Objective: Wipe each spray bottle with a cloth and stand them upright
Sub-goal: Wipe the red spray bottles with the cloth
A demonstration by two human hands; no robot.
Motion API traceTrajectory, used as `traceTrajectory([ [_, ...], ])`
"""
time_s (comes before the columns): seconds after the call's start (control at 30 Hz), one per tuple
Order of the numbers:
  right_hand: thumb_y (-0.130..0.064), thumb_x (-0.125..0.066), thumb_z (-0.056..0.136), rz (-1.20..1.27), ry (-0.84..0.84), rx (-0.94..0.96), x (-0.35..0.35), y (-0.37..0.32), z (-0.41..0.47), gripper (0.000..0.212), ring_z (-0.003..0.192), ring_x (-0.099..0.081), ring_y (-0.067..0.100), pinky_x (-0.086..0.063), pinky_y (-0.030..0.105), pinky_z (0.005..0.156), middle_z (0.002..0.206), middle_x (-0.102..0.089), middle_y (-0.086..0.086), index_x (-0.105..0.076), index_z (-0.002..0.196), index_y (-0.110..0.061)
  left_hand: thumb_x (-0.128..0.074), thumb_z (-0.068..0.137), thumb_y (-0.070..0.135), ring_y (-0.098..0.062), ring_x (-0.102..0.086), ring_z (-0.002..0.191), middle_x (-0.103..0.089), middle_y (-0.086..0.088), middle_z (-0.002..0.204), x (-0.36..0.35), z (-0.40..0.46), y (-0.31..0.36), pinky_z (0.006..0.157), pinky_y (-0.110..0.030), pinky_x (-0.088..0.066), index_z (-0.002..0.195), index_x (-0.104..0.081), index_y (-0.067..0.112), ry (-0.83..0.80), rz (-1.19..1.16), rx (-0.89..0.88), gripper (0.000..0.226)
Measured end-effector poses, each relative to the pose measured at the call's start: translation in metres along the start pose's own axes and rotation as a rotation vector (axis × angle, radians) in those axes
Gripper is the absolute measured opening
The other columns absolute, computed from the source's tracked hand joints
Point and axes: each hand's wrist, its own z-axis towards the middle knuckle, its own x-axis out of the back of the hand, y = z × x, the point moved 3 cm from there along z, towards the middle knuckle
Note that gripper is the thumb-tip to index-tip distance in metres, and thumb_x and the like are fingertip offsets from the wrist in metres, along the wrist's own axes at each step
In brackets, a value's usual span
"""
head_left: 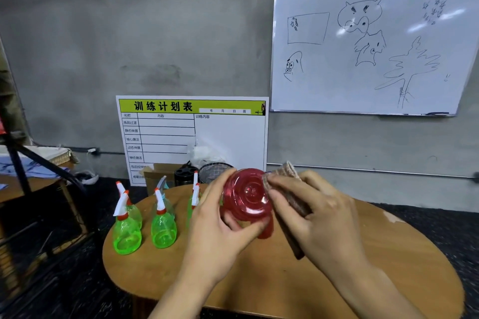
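Wiping step in hand: red bottle [247,198] is gripped above the desk [337,280] by the left hand [220,225], base toward camera, cloth [291,189] pinched against its 3 o'clock side by the right hand [311,212]; standing it by the green bottles [145,225] at 9 o'clock is judged next.

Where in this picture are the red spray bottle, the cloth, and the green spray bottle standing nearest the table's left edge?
red spray bottle [247,195], head view, on its round base, which faces the camera.
cloth [290,172], head view, on the bunched top above the right hand's fingers.
green spray bottle [127,235], head view, on its clear green body.
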Motion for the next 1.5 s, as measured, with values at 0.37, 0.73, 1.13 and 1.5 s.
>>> traceTrajectory([
  [0.37, -0.048, -0.071, 0.095, 0.03, -0.192, 0.136, -0.049, 0.0, -0.043, 0.021, 0.067, -0.06, 0.005, -0.051, 0.028, 0.05, 0.092, -0.06, -0.014, -0.076, 0.115, -0.042, -0.095, 0.069, -0.004, -0.015, -0.075, 0.09, -0.072, 0.001, 0.126, 0.014, -0.015, -0.05, 0.066, -0.027, -0.06, 0.138, -0.062, 0.032, -0.029, -0.091, 0.109, 0.085],
  [0.73, -0.048, -0.067, 0.096, 0.045, -0.233, 0.027, -0.1, 0.009, -0.046, 0.024, 0.071, -0.062, 0.005, -0.053, 0.024, 0.056, 0.098, -0.062, -0.016, -0.075, 0.118, -0.041, -0.093, 0.06, 0.03, -0.016, -0.072, 0.115, -0.07, 0.004, 0.133, 0.001, -0.024, -0.101, 0.086, -0.031, -0.059, 0.139, -0.061, 0.041, -0.025, -0.181, 0.219, 0.085],
  [1.13, -0.052, -0.058, 0.1, 0.029, -0.373, -0.009, -0.134, 0.055, -0.073, 0.031, 0.062, -0.058, 0.006, -0.05, 0.028, 0.045, 0.091, -0.057, -0.017, -0.074, 0.123, -0.039, -0.101, 0.067, 0.019, -0.016, -0.069, 0.123, -0.064, 0.008, 0.139, 0.0, -0.028, -0.158, 0.096, -0.037, -0.061, 0.144, -0.056, 0.041, -0.06, -0.07, 0.269, 0.092],
  [1.5, -0.03, -0.073, 0.091, 0.537, -0.274, -0.58, -0.176, 0.092, -0.098, 0.023, 0.09, -0.073, 0.008, -0.06, 0.026, 0.075, 0.103, -0.075, -0.016, -0.078, 0.113, -0.032, -0.096, 0.073, 0.021, -0.008, -0.052, 0.139, -0.037, 0.014, 0.158, -0.013, -0.035, -0.198, 0.11, -0.04, -0.054, 0.147, -0.046, 0.057, -0.084, -0.013, 0.293, 0.096],
])
